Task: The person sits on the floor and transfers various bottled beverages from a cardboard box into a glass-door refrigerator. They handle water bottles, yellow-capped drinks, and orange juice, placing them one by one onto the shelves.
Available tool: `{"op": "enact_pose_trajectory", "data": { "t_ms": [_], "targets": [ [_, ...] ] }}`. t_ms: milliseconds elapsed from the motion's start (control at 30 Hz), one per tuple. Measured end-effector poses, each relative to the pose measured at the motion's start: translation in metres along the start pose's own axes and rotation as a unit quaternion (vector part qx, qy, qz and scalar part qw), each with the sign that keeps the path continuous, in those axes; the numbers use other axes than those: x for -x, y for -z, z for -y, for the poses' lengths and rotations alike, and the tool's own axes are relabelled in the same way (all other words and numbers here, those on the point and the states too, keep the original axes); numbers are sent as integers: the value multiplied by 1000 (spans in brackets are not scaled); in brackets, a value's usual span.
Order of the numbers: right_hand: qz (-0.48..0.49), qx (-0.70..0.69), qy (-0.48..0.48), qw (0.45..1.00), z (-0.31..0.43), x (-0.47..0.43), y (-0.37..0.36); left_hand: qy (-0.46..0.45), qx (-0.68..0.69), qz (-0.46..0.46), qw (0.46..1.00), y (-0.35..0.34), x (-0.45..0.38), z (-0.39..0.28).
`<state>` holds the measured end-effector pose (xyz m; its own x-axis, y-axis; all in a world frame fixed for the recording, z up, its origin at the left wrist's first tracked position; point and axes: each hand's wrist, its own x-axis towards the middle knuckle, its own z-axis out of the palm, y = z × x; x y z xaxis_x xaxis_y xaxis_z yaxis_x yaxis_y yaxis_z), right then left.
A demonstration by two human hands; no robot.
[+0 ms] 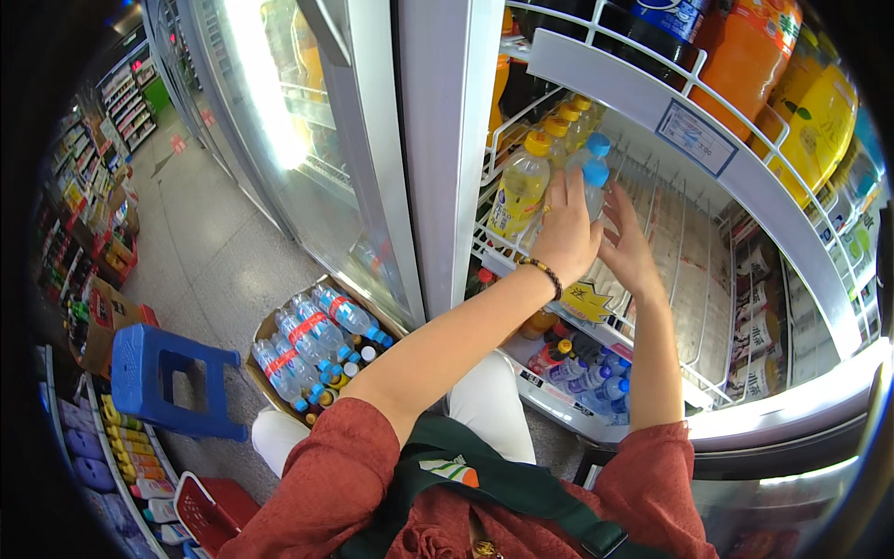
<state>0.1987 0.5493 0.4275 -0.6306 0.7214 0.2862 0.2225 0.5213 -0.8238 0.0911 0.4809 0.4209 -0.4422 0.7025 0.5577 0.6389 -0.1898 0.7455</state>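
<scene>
In the open drinks cooler, my left hand (567, 227) is at a clear plastic bottle with a blue cap (595, 175); its fingers are partly hidden behind the bottle, so its hold is unclear. My right hand (628, 241) is on the bottle's right side, fingers apart. Another blue-capped bottle (598, 144) stands just behind. To the left, a yellow-capped drink bottle (522, 183) heads a row of similar bottles on the white wire shelf (688, 279). A beaded bracelet is around my left wrist.
A cardboard box (262, 370) of bottled drinks sits on the floor at left, near a blue plastic stool (143, 377) and a red basket (216, 513). Large soda bottles (744, 59) stand on the shelf above. The cooler's door frame (447, 140) rises left of my arms.
</scene>
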Motion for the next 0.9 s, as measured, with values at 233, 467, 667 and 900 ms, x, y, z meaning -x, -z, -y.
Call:
{"op": "enact_pose_trajectory", "data": {
  "t_ms": [233, 467, 667, 900],
  "targets": [
    [1, -109, 66, 992, 5, -16, -4, 45, 200, 111, 972, 28, 39, 27],
    [-150, -54, 95, 983, -10, -67, -19, -2, 191, 79, 978, 39, 72, 42],
    [-264, 33, 47, 963, -9, -84, -55, -83, 24, 166, 982, 44, 79, 38],
    [-330, 137, 119, 926, -48, -131, -42, -87, -16, 143, 986, 54, 93, 63]
  ]
}}
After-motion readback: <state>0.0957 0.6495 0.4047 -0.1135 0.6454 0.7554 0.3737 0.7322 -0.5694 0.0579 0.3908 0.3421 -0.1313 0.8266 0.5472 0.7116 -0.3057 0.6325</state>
